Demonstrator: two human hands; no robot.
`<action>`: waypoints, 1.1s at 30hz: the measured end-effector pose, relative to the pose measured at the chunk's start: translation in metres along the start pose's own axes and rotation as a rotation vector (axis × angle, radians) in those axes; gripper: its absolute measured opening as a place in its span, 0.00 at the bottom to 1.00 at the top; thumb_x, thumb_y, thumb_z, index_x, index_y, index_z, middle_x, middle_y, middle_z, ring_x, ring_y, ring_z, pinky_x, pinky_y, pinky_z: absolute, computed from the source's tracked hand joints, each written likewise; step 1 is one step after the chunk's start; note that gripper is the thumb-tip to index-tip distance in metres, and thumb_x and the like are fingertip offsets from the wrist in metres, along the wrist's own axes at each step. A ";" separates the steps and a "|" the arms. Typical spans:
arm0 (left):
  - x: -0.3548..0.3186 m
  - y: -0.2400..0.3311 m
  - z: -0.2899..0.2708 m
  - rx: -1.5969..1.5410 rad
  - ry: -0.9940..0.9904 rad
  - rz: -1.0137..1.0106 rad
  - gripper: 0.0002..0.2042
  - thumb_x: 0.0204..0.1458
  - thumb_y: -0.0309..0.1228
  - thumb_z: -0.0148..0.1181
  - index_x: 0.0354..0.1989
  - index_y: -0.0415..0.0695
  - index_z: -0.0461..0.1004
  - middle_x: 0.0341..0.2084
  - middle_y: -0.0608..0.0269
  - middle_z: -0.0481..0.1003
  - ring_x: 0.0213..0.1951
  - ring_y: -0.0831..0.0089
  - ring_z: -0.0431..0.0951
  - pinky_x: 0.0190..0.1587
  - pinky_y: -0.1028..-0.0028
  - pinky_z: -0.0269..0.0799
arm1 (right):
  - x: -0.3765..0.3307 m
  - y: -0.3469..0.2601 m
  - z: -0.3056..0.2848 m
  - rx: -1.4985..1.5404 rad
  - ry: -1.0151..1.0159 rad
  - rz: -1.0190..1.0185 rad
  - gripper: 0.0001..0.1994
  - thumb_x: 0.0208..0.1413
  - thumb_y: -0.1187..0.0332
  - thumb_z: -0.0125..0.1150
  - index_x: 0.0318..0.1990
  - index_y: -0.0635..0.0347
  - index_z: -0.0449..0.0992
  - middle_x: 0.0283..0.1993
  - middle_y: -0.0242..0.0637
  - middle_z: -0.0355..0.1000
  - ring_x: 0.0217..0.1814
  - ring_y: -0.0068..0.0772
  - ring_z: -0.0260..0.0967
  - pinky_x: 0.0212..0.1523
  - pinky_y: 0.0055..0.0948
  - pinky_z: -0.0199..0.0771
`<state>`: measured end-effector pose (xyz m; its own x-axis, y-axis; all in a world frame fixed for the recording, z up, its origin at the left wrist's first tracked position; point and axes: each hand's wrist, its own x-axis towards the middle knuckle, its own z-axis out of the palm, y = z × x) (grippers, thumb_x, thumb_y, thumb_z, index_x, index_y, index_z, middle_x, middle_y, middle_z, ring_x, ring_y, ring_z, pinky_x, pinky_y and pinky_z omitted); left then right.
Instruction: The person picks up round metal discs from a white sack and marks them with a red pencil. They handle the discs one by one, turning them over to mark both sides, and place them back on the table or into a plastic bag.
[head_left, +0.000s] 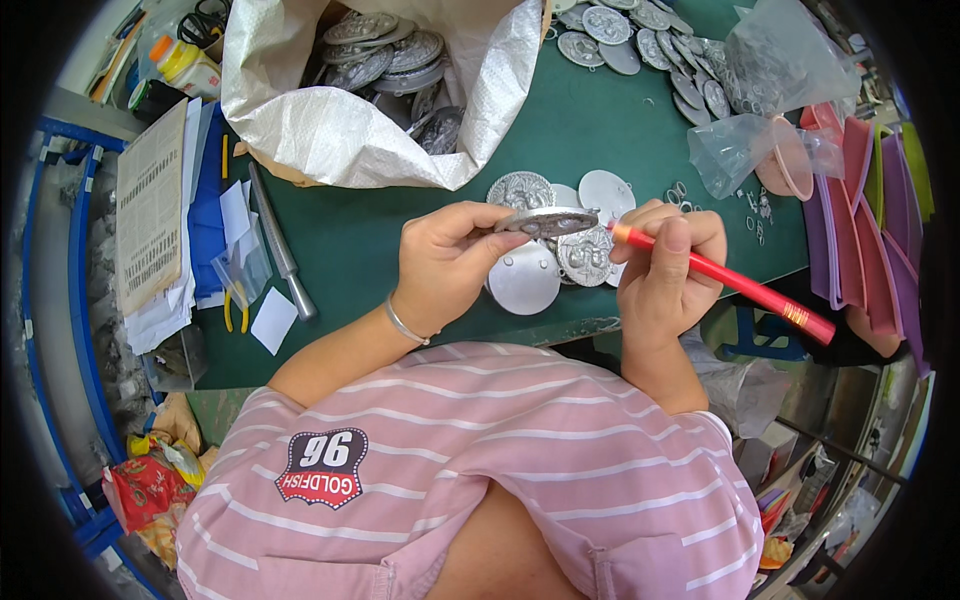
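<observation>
My left hand [455, 255] pinches a round silver medallion [548, 222] by its left edge, thumb below and fingers above. The medallion is tilted nearly edge-on to me, with relief on its side. Closed around a red pen-shaped tool [745, 278] is my right hand [670, 260]; the tool's narrow tip points at the medallion's right edge. Whether the tip touches it I cannot tell. Below them on the green table [400, 210] lie several more medallions, among them a plain smooth disc [525, 280] and one with raised figures [584, 258].
A white woven sack [380, 140] full of medallions stands behind my hands. More medallions [690, 95] are heaped at the far right, near clear plastic bags [790, 60] and small metal rings [680, 195]. Papers [155, 220], a metal rod [278, 240] and yellow-handled pliers [237, 308] lie left.
</observation>
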<state>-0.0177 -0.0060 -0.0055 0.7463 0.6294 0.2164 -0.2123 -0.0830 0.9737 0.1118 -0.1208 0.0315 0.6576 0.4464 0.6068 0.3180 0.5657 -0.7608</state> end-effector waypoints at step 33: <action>-0.001 -0.001 -0.006 0.163 -0.045 0.154 0.09 0.43 0.14 0.59 0.34 0.35 0.76 0.30 0.58 0.77 0.30 0.78 0.75 0.33 0.82 0.71 | -0.003 0.001 0.011 -0.065 -0.049 0.102 0.09 0.56 0.75 0.52 0.26 0.61 0.61 0.18 0.31 0.63 0.17 0.15 0.55 0.18 0.16 0.54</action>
<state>-0.0220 -0.0014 -0.0076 0.7414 0.5647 0.3627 -0.2238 -0.3014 0.9269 0.1029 -0.1140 0.0320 0.6550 0.5336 0.5351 0.2957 0.4706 -0.8313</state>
